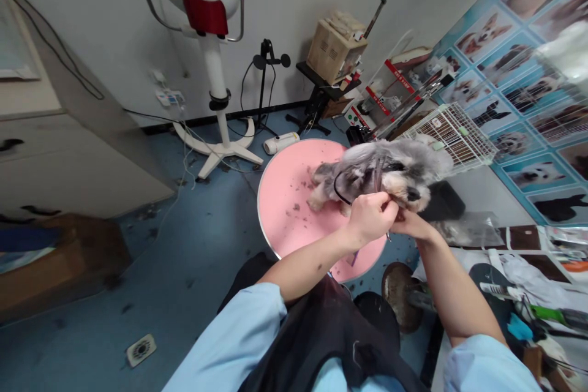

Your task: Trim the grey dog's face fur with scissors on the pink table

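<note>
A grey and white dog (pixel 367 162) is on a round pink grooming table (pixel 285 177), its head turned to the right. Around its front runs a thin black cord (pixel 339 190). My left hand (pixel 374 215) is closed in a pinch at the dog's muzzle, beside the pale beard; what it grips is hidden. Just under the muzzle is my right hand (pixel 408 223), its fingers mostly covered by the left hand and the dog. A small metal tip (pixel 388 236) pokes out below the hands, too small to name. Tufts of cut hair (pixel 296 207) lie on the tabletop.
A white stand dryer (pixel 215 73) stands at the back left, with a white cylinder (pixel 281 143) on the floor near the table. Behind the dog is a white wire cage (pixel 459 135). At right, a cluttered worktop (pixel 546 294) holds tools and bags.
</note>
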Demonstrator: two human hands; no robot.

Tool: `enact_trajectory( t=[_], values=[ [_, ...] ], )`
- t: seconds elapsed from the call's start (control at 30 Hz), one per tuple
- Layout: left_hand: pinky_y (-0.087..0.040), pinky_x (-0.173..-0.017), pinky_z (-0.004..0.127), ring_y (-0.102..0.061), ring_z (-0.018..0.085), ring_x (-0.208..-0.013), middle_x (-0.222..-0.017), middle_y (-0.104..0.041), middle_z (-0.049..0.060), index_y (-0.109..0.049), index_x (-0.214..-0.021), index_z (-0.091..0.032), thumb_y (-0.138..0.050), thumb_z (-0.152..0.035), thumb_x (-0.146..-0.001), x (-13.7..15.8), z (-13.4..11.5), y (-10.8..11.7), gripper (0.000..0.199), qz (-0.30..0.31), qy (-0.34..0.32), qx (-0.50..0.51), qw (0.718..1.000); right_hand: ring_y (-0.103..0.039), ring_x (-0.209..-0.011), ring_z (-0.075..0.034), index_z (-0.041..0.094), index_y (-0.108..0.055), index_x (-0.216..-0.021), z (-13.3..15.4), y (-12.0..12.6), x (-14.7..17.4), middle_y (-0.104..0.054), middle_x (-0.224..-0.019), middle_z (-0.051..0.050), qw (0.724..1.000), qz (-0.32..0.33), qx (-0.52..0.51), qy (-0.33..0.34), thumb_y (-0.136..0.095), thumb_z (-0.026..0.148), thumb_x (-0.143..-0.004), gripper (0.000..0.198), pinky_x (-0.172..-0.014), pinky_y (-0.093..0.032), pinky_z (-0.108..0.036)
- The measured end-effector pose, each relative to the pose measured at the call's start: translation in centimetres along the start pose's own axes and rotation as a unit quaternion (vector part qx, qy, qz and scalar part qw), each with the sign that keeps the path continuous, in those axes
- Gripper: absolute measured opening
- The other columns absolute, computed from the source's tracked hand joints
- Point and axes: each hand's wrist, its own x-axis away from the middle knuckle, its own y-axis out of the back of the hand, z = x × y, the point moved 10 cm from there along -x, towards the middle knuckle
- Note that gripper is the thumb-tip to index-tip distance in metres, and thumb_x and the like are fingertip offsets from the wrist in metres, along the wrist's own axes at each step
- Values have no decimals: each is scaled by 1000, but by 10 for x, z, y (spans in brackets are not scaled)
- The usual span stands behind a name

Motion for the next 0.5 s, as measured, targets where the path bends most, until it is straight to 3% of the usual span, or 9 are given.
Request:
enact_trajectory(
  t=[0.2, 0.33, 0.5],
  values=[
    [-36, -63, 29, -54, 14, -61, -65, -65, 1, -48, -59, -22, -60, -20, -90, 0, 0, -3, 34, 4, -4, -8, 1000, -77, -100, -32, 23, -73, -89, -4, 3, -6, -80, -95, -11, 1000, -22, -6, -5, -78, 43, -77, 24, -88, -68, -45],
    [-38, -64, 28, -57, 14, -63, -67, -68, 1, -52, -61, -21, -60, -20, -91, 1, -2, -6, 31, 16, -5, -3, 1000, -77, -99, -32, 21, -73, -93, -13, -1, -5, -79, -93, -11, 1000, -20, 6, -11, -77, 45, -76, 29, -86, -68, -47],
    [-39, -66, 29, -57, 15, -65, -63, -63, 1, -43, -57, -22, -62, -23, -90, 1, -4, -5, 38, 9, -11, -27, 1000, -74, -115, -33, 25, -75, -103, -11, 2, -8, -80, -105, -11, 1000, -28, -3, 0, -74, 55, -82, 37, -105, -63, -49]
  ],
)
